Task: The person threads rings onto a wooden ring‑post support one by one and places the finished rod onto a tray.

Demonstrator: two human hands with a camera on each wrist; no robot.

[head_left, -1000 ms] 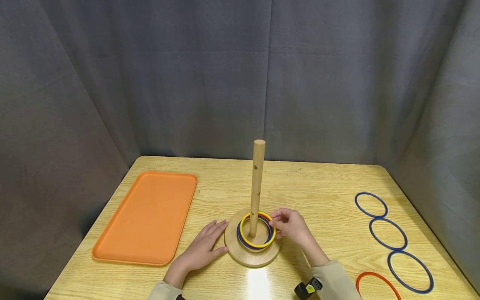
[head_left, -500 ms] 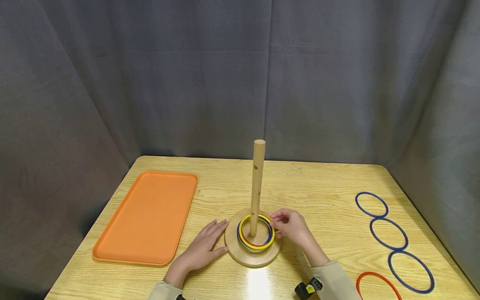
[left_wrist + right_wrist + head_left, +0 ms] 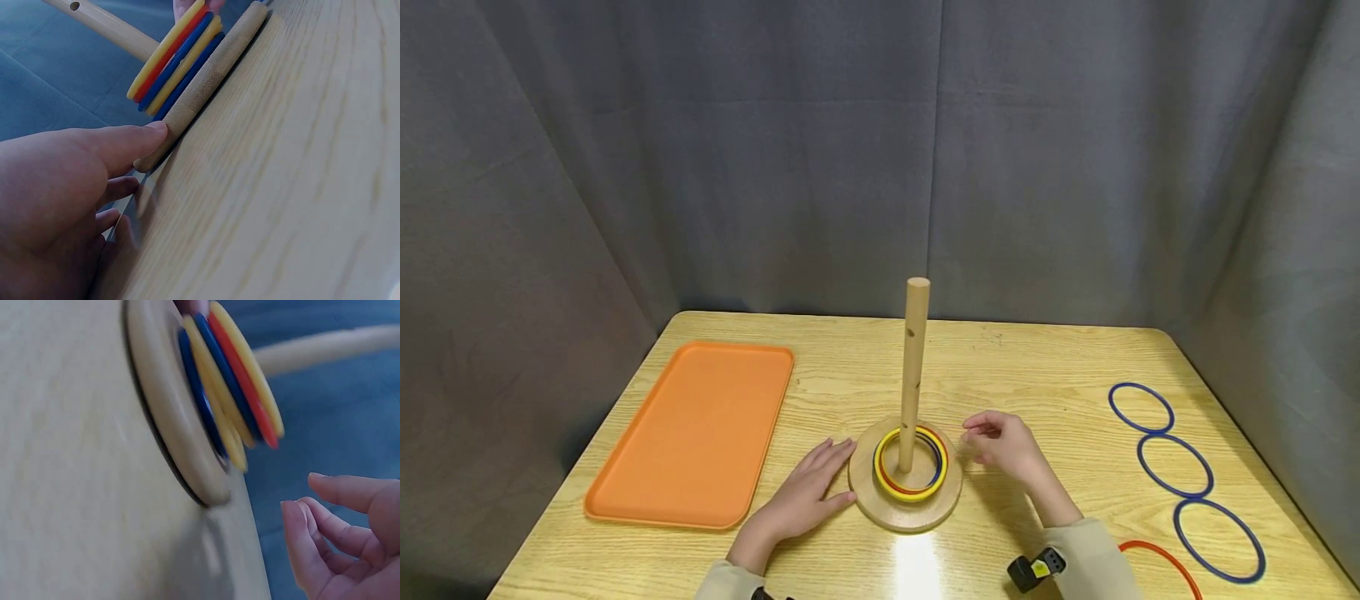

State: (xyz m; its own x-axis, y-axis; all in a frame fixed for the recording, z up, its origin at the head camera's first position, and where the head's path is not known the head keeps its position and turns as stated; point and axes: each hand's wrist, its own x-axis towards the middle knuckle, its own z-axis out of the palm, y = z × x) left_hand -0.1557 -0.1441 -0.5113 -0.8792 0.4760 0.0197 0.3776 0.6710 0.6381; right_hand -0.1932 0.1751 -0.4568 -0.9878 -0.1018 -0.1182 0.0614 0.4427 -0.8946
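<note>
A wooden peg (image 3: 913, 367) stands upright on a round wooden base (image 3: 906, 523). Several rings are stacked low around it, with a yellow ring (image 3: 164, 53) on top, a red ring (image 3: 240, 381) right under it, then blue and yellow ones. My left hand (image 3: 805, 502) lies on the table at the base's left side, fingers straight, its thumb on the base's edge. To the right of the base hovers my right hand (image 3: 1009, 450), fingers loosely bent and thumb apart, holding nothing, a short gap from the rings.
An orange tray (image 3: 700, 433) lies on the table at the left. Near the right edge three blue rings (image 3: 1262, 558) lie in a row. A red ring (image 3: 1144, 545) is partly covered by the right sleeve and cut off by the frame. Grey curtains (image 3: 805, 167) hang behind the table.
The top yellow ring has settled down onto the stack. My right hand has let go of it and drawn back to the right. The left hand has stayed put.
</note>
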